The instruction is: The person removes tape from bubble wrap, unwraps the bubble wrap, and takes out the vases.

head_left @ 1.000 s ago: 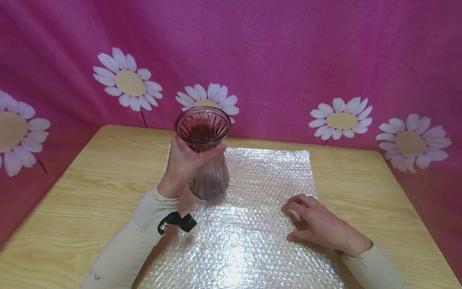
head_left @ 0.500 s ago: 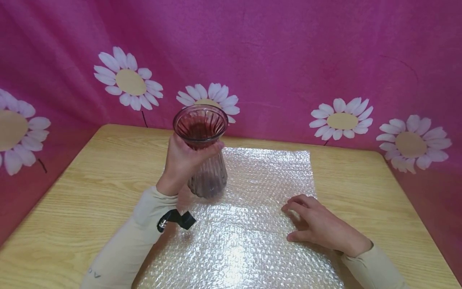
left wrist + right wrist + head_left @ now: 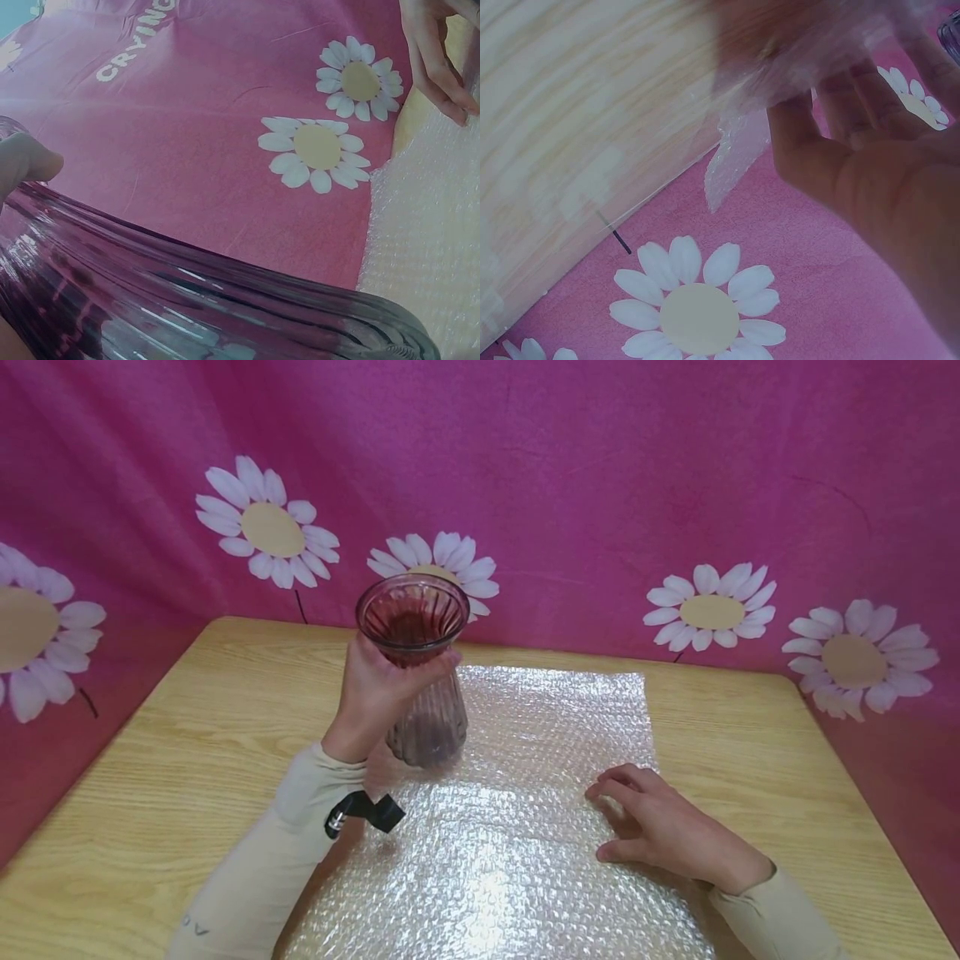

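My left hand [image 3: 375,689] grips a ribbed glass vase [image 3: 431,722] round its neck, just under the flared rim. The glass is purplish at the top and greyer lower down, and it stands nearly upright over the left part of a bubble wrap sheet [image 3: 547,810]. In the left wrist view the vase [image 3: 195,292] stretches across the bottom, its neck by my thumb. My right hand [image 3: 667,827] rests at the right edge of the bubble wrap, fingers loosely bent and spread. The right wrist view shows those fingers [image 3: 855,112] against the wrap, the fingertips partly hidden by it.
A wooden table [image 3: 225,727] lies under the sheet, with bare wood on both sides. Behind it hangs a pink cloth [image 3: 570,485] printed with white daisies. A black strap [image 3: 363,812] sticks out from the left wrist.
My left hand has shifted the vase slightly to the left and away from me. The right hand and the bubble wrap have stayed where they were.
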Available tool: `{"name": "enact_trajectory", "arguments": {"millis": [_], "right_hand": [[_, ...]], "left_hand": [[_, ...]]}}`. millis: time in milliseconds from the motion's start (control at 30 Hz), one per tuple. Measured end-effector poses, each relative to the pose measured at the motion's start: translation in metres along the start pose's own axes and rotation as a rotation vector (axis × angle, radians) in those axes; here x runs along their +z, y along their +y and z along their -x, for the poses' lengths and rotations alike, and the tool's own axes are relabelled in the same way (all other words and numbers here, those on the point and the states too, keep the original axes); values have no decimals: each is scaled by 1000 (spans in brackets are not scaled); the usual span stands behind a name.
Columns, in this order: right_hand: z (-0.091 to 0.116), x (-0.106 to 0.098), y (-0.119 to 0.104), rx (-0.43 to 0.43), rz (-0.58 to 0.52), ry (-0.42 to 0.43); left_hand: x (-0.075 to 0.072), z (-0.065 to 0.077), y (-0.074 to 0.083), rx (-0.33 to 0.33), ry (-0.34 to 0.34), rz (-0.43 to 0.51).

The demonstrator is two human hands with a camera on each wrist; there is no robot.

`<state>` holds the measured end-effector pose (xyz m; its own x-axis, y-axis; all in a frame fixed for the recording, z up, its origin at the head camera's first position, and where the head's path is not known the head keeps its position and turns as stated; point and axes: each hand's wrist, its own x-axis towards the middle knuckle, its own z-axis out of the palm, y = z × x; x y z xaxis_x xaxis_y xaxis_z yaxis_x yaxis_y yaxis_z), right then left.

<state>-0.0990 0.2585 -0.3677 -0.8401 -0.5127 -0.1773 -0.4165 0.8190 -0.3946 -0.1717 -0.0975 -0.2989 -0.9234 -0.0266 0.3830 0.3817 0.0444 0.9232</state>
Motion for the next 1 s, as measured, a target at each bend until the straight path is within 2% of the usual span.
{"name": "enact_trajectory", "arguments": {"millis": [200, 400, 667, 900, 1000], "right_hand": [[0, 0, 0, -10, -3, 1], [-1, -1, -1, 51, -40, -28], [0, 0, -1, 48, -32, -23], [2, 1, 1, -44, 12, 32], [2, 1, 1, -43, 9, 32]], "left_hand": [[-2, -1, 1, 7, 5, 2], [-4, -2, 1, 8, 4, -11], [-5, -2, 1, 19, 9, -1], [-8, -4, -1, 32, 11, -14], [-8, -5, -3, 33, 14, -7]]}}
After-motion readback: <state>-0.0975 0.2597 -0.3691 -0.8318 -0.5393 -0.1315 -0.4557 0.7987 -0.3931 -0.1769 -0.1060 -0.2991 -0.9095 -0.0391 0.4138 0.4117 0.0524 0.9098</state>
